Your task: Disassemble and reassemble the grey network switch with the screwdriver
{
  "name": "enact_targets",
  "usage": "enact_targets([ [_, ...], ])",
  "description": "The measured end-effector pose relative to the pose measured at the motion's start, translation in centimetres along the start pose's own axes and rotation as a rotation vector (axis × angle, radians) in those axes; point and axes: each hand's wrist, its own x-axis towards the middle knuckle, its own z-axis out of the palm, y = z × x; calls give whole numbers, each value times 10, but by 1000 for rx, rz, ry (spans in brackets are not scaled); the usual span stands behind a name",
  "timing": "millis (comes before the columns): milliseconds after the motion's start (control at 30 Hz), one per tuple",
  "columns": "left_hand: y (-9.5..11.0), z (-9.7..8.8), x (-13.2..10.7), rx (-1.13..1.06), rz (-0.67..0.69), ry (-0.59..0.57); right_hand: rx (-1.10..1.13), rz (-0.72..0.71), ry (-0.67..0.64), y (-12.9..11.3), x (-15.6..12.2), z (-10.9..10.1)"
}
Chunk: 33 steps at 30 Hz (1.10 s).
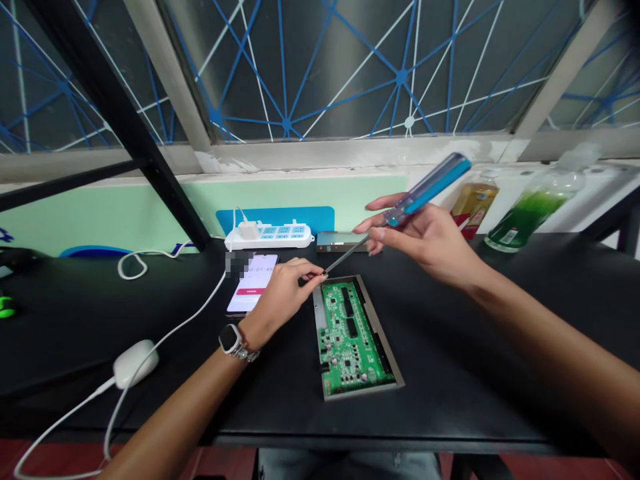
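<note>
A green circuit board [350,340] lies in a shallow metal tray [384,323] on the black desk. My right hand [425,233] grips a screwdriver [427,190] with a clear and blue handle. Its shaft slants down to the left, and the tip meets the fingertips of my left hand [290,287] above the board's far left corner. Thumb and fingers of that hand are pinched together at the tip; whatever small piece may be between them is too small to make out. A watch [231,340] is on my left wrist.
A phone [243,303] with a lit screen lies left of the board. Behind it are a white power strip [285,235] and a metal case [327,242]. Two bottles, one amber [475,200] and one green [525,210], stand at the back right. A white charger [135,363] trails cable at left.
</note>
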Motion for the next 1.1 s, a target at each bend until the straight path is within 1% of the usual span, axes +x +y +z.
enact_targets([
  [100, 9, 6, 12, -33, -14, -56, -118, -16, -28, 3, 9, 2],
  [200, 18, 13, 28, -96, -13, -127, -217, -40, -11, 16, 14, 3],
  [267, 21, 18, 36, -174, -6, -133, -269, -32, -9, 26, 13, 4],
  [333, 20, 25, 40, -265, -14, -113, -296, -25, -25, 35, 12, 3],
  [433, 15, 34, 41, -332, -45, -77, -312, -22, -49, 43, 11, 2],
  [533, 12, 38, 38, -340, -52, -74, -329, -24, -54, 45, 12, 2],
  [667, 13, 38, 36, -346, -56, -86, -347, -18, -50, 45, 14, 4],
  [833, 18, 36, 35, -339, -70, -64, -355, -20, -51, 44, 13, 5],
  [1100, 18, 36, 34, -333, -67, -68, -346, -10, -67, 42, 12, 5],
])
